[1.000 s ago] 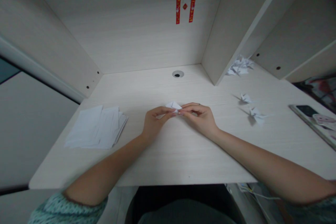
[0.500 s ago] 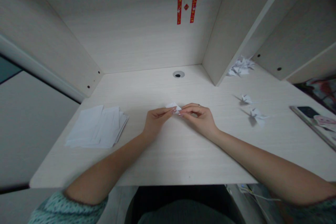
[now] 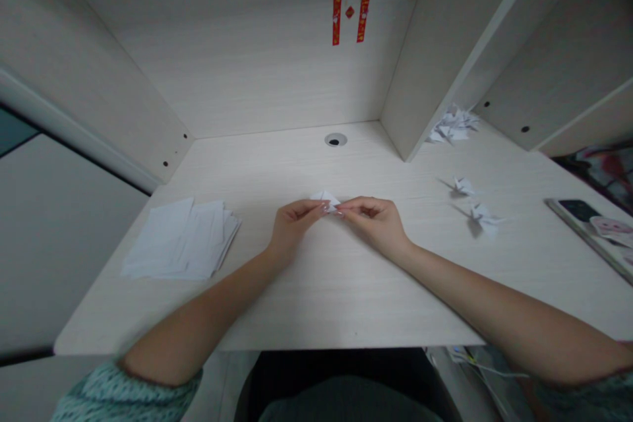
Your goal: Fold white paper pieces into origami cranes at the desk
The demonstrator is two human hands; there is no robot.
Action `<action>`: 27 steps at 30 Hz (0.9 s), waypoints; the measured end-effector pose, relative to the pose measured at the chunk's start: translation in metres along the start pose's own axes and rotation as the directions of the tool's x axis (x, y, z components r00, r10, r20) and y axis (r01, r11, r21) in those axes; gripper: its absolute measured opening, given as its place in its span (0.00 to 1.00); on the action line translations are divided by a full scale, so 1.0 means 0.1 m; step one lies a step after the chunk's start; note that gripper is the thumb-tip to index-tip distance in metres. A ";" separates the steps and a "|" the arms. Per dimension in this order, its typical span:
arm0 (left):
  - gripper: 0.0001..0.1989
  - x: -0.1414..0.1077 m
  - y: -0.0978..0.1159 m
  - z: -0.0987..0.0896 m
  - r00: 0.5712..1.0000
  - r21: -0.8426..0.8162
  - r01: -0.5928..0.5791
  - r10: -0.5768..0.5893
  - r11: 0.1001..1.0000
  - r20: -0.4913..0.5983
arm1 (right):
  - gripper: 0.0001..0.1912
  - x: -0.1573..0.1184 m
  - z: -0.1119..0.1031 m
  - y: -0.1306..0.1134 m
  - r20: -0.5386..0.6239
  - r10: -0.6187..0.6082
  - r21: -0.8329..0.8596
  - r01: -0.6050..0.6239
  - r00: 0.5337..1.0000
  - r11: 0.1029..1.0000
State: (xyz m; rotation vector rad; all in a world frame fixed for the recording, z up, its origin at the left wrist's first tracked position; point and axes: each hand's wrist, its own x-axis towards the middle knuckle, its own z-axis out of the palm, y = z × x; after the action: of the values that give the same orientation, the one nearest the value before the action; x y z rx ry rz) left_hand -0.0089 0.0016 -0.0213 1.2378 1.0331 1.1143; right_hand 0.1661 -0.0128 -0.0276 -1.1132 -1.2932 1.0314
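A small folded piece of white paper point(image 3: 326, 198) is held between my two hands, just above or on the desk in the middle. My left hand point(image 3: 295, 221) pinches its left side between thumb and fingers. From the right, my right hand point(image 3: 378, 219) grips the paper's right corner with its fingertips. The fingers hide the lower part of the paper, so its exact folds are hard to make out. On the right of the desk lie two folded paper cranes point(image 3: 484, 216), one behind the other.
A stack of white paper sheets point(image 3: 173, 241) lies on the left. Behind the upright divider point(image 3: 415, 112) sits a heap of folded white paper point(image 3: 453, 125). A phone point(image 3: 578, 210) rests on a flat object at the far right. A round cable hole point(image 3: 335, 140) is at the desk's back.
The fingers of my right hand have drawn closer together at the paper's right corner. My left hand stays nearly in place, still pinching the paper.
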 end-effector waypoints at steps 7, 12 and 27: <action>0.10 0.00 0.00 0.00 1.000 -0.055 -0.002 0.003 0.998 0.017 | 0.11 0.01 0.00 0.01 -0.020 0.124 0.103 -0.121 0.992 0.987; 0.10 -0.02 0.02 0.01 1.000 -0.021 0.006 -0.006 1.000 -0.008 | 0.08 0.02 0.00 0.00 -0.038 0.142 0.117 -0.137 0.989 0.984; 0.13 -0.02 0.06 0.02 0.999 0.077 0.041 -0.039 0.996 -0.025 | 0.10 0.03 0.00 -0.05 -0.066 0.139 0.122 -0.130 0.988 0.984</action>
State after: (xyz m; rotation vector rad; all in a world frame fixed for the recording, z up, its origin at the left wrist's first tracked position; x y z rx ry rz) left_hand -0.0074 -0.0006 -0.0151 1.2626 1.1240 1.0686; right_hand 0.1663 -0.0112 -0.0223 -1.1507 -1.0961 1.1404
